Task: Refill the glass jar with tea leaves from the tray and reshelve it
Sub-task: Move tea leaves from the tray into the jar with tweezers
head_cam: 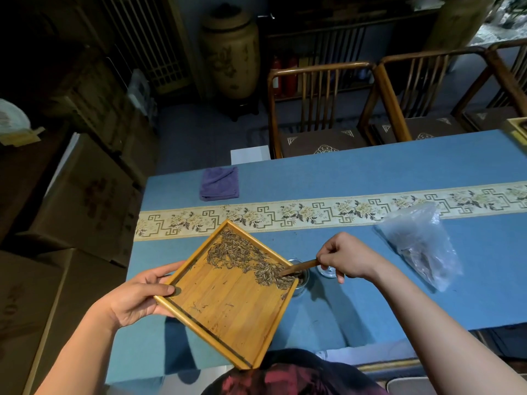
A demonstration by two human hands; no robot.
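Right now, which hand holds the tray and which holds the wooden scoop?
The left hand grips the tray corner; the right hand pinches the wooden scoop.

Bare blue tablecloth [356,303] lies open at 4 o'clock of the tray [228,303]; plastic bag [419,246] obstructs at 2 o'clock; purple cloth [219,183] at 12 o'clock; chairs [322,109] line the far edge.

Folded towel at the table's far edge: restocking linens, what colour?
Purple towel, clearest in the head view.

- Left hand [137,297] and right hand [346,259]: bare, forearms unsleeved.
- Garment [288,377], below the bench [370,295] edge: dark fabric with red mottled pattern.
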